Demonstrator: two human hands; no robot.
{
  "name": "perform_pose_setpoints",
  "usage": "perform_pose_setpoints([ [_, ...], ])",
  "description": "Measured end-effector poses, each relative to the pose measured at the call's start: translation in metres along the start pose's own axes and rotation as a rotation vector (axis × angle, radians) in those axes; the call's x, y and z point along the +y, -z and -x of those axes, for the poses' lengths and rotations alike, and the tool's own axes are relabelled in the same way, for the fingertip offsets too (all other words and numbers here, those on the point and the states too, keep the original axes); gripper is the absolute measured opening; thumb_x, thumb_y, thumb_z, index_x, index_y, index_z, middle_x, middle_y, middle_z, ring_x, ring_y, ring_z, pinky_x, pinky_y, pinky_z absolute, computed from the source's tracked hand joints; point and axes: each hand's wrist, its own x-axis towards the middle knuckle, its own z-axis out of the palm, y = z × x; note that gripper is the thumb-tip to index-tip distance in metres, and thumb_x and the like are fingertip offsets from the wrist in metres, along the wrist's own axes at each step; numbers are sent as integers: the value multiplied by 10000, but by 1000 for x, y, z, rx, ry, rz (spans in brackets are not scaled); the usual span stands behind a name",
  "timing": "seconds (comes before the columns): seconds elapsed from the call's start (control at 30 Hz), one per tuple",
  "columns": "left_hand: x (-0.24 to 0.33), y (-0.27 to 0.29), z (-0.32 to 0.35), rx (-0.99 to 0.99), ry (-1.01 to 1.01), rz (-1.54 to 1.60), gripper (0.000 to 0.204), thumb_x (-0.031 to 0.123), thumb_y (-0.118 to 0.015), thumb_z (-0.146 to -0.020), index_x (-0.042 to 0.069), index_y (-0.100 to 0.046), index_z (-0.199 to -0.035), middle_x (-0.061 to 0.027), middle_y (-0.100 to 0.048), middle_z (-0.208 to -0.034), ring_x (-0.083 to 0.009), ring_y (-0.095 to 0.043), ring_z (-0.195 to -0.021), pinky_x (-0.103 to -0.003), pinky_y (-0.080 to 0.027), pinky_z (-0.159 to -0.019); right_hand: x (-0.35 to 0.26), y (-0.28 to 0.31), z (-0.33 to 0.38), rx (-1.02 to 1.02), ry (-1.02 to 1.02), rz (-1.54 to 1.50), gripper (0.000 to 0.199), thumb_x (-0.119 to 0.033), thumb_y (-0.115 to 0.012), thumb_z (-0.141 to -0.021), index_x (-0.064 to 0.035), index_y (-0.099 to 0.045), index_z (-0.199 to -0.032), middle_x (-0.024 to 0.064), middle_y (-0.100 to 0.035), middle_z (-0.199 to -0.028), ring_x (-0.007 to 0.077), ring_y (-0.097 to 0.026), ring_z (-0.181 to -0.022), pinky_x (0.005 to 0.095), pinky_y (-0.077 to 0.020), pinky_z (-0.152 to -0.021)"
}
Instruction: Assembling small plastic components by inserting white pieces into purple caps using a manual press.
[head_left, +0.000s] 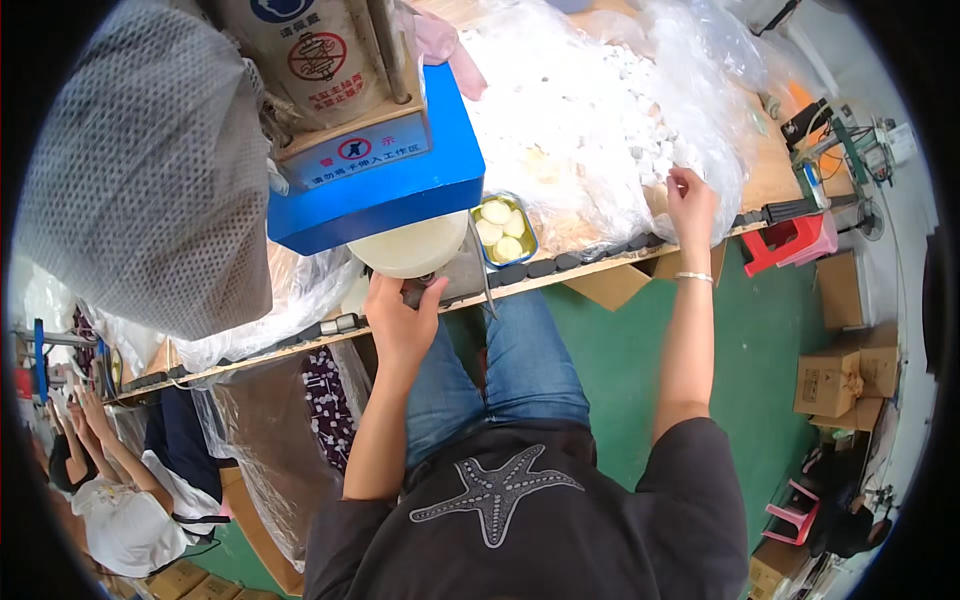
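Below the round cream-coloured part (412,248) of a blue press-like machine (375,200), my left hand (400,322) is closed, with thumb and fingers bent around a small dark piece whose kind I cannot make out. Out to the right, my right hand (692,208) has its fingers pinched together at the edge of a heap of small white pieces (640,130) lying on clear plastic sheeting. Whatever sits between those fingertips is hidden. Between the two hands a small blue-rimmed tray (535,240) holds several pale round discs (508,248).
Dark padding lines the front edge of the wooden table (575,263). A grey mesh cloth (140,170) hangs at upper left. Under the table stands a plastic-lined box (265,440) of dark and white pieces. Other people (130,510) sit at left; cartons (830,380) stand at right.
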Motion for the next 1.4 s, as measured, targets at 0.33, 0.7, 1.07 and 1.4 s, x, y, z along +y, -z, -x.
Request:
perform_pose_setpoints([
  [0.33, -9, 9, 1, -50, -8, -40, 264, 27, -760, -709, 7, -638, -943, -100, -642, -846, -269, -582, -830, -359, -469, -717, 26, -20, -7, -307, 60, -22, 274, -15, -723, -744, 12, -645, -1005, 111, -685, -796, 183, -645, -662, 303, -521, -626],
  [0.7, -14, 20, -8, -144, -88, 26, 283, -11, -709, -724, 28, -675, -1002, -121, -665, -957, -301, -594, -923, -367, -486, -776, -4, 0, 4, -65, -107, -180, 217, -59, -685, -837, 16, -655, -1038, 78, -672, -807, 143, -639, -685, 269, -517, -633],
  [1.07, -20, 10, -2, -68, -32, 3, 241, 35, -731, -708, 38, -690, -946, -81, -657, -834, -257, -563, -844, -363, -456, -761, -171, -37, 86, -646, 399, -396, 161, -53, -693, -801, -9, -703, -955, 127, -668, -918, 271, -646, -793, 346, -521, -705],
  [1.4, -21, 10, 2, -33, -93, -47, 247, 74, -745, -709, 43, -688, -948, -53, -646, -830, -253, -538, -861, -377, -426, -812, -201, -43, 101, -419, 159, -756, 188, -13, -643, -856, 30, -686, -1035, 110, -663, -927, 134, -610, -757, 250, -490, -674],
])
